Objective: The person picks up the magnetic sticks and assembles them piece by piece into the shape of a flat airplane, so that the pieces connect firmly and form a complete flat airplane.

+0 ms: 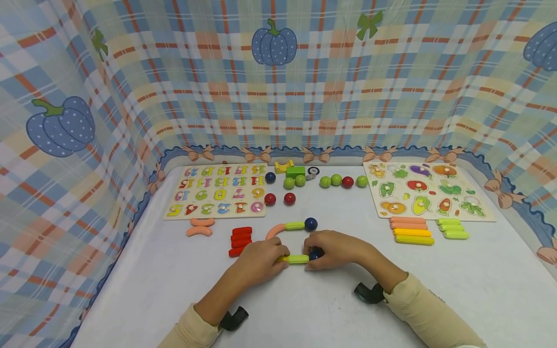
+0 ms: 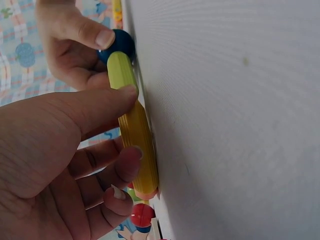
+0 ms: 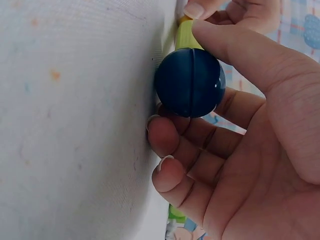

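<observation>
Near the middle of the table, my left hand (image 1: 263, 258) pinches a yellow stick (image 2: 139, 150) between thumb and fingers, its thumb tip where that stick meets a light green stick (image 1: 298, 259). At the green stick's other end is a grooved dark blue ball (image 3: 190, 82), gripped by my right hand (image 1: 332, 249) with fingers curled about it. Yellow stick, green stick and ball form one line, low along the tabletop. Just behind lies a second row: a curved pink stick (image 1: 275, 231), a green stick (image 1: 295, 225) and a blue ball (image 1: 311, 224).
Red sticks (image 1: 241, 238) and curved pink sticks (image 1: 200, 232) lie left; pink, yellow and green sticks (image 1: 413, 239) lie right. A number puzzle board (image 1: 169, 216) and a vegetable puzzle board (image 1: 487, 217) flank several balls, including a red ball (image 1: 289, 198), and a green block (image 1: 296, 171).
</observation>
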Demonstrator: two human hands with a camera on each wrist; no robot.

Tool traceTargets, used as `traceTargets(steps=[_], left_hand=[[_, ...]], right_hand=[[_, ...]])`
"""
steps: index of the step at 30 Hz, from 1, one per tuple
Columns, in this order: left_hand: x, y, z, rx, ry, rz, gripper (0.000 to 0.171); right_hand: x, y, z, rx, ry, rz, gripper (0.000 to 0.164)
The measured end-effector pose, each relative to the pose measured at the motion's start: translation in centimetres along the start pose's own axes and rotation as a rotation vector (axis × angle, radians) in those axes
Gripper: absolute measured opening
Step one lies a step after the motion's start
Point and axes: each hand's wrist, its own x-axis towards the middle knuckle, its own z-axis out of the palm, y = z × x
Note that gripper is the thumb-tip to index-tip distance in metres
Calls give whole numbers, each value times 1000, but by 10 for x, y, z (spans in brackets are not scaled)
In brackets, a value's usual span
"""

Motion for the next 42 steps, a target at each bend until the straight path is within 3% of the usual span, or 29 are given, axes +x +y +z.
traceTargets(steps=[7, 11, 16, 22, 27, 33, 42], left_hand=[[1, 0, 1, 7, 6, -8, 28], [1, 0, 0, 14, 6, -17, 29], [1, -1, 0, 26, 12, -14, 29], [1, 2, 0, 32, 2, -16, 30], [-3, 8, -2, 83, -48, -22, 38], [-8, 18, -8, 126, -133, -12, 54], [-14, 23, -7, 149, -117, 19, 58]], right_hand=[[0, 8, -1, 37, 15, -13, 26], [-1, 17, -6, 103, 42, 28, 29], [-4, 28, -18, 131, 92, 75, 22], [6, 36, -33, 89, 158, 25, 9], [33, 32, -44, 56, 130, -24, 6], [82, 9, -51, -34, 42, -130, 10], [150, -21, -38, -76, -63, -242, 17]])
